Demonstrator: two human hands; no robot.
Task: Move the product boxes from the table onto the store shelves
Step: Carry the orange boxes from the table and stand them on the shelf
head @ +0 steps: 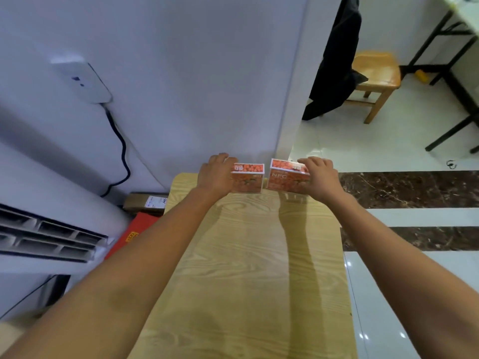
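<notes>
In the head view, two orange-printed product boxes are standing at the far end of the counter [246, 255], side by side with a narrow gap between them. The left box [248, 179] is lying toward the counter's far-left corner and the right box [283, 175], marked NFC, toward its far-right corner. Each is presenting a broad printed face toward the person, its long axis running across the counter.

The left hand [215, 176] is gripping the left box from its outer side, with its fingers [220, 158] curling over the top far edge. The right hand [321, 178] is mirroring this on the right box, its fingers [312, 161] wrapping over that box's top. Each hand is reaching the box on its own side, so neither arm is crossing.

The right box is looking slightly tilted. Whether either box is off the counter, I cannot tell. No store shelves are showing, so the carry probably calls for turning away from the counter.
</notes>
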